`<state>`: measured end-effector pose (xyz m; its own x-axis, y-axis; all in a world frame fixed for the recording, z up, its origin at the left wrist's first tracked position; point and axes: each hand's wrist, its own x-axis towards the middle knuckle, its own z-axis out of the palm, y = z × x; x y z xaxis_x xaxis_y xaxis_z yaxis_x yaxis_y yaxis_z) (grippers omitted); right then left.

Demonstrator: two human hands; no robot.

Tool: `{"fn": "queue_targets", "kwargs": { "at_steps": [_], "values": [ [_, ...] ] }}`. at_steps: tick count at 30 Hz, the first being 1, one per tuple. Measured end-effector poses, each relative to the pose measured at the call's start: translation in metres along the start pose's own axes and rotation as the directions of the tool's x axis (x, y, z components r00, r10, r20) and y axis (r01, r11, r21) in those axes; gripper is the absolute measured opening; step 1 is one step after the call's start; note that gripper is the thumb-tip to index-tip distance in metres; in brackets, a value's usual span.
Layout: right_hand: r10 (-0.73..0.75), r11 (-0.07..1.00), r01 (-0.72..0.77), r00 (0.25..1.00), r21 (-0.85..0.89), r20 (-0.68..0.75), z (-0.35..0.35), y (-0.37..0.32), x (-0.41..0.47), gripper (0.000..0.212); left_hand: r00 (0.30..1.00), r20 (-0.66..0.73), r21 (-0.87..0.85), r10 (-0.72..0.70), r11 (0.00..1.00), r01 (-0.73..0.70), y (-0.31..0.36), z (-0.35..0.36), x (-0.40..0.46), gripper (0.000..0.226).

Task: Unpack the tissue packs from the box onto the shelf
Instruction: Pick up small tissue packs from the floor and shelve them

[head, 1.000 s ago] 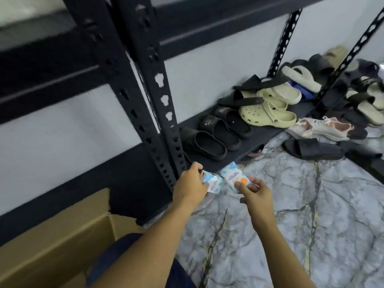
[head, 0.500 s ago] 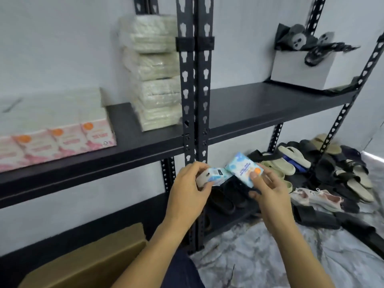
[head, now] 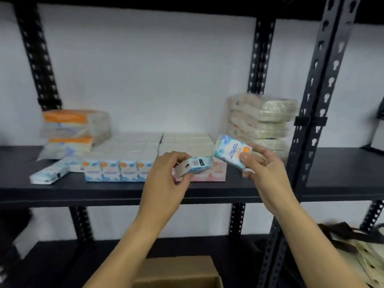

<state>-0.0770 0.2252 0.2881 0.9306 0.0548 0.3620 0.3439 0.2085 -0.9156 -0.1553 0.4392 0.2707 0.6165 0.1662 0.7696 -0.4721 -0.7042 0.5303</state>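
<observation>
My left hand [head: 166, 179] grips a small blue-and-white tissue pack [head: 195, 165], barcode side up, just in front of the black shelf [head: 116, 190]. My right hand [head: 264, 169] holds a second blue pack with an orange dot [head: 230, 151], tilted, a little higher and to the right. On the shelf stands a row of blue packs [head: 116, 170], with pink packs [head: 207, 175] behind my hands. One blue pack [head: 48, 175] lies flat at the left. The cardboard box [head: 178, 273] sits open on the floor below.
Stacked clear-wrapped tissue bundles [head: 261, 125] stand at the shelf's right, orange-banded bundles [head: 72, 132] at its left. A black perforated upright [head: 318, 113] rises right of my right hand. Beige bags [head: 361, 254] lie at the lower right.
The view has swung up and left from the floor and shoes to the shelf. Both hands have risen with their packs to shelf height and moved slightly apart.
</observation>
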Motion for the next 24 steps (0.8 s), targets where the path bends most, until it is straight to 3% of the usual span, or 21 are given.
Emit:
{"fn": "queue_targets", "kwargs": {
  "at_steps": [10,15,19,24],
  "values": [
    [-0.058,0.989,0.098,0.946,-0.112,0.318,0.175,-0.009,0.029,0.026,0.982,-0.188,0.341,0.007,0.938,0.059,-0.09,-0.154,0.005,0.03],
    [-0.084,0.972,0.161,0.917,-0.17,0.389,0.237,-0.008,0.041,0.029,0.974,-0.223,0.523,-0.035,0.839,0.15,-0.139,-0.206,-0.001,0.031],
    [-0.079,0.957,0.19,0.895,-0.217,0.438,0.275,0.001,0.049,0.028,0.974,-0.212,0.575,-0.084,0.795,0.194,-0.172,-0.221,-0.004,0.041],
    [-0.066,0.927,0.235,0.87,-0.293,0.489,0.313,0.023,0.056,0.028,0.99,-0.132,0.645,-0.043,0.755,0.119,-0.202,-0.217,0.001,0.046]
  ]
}}
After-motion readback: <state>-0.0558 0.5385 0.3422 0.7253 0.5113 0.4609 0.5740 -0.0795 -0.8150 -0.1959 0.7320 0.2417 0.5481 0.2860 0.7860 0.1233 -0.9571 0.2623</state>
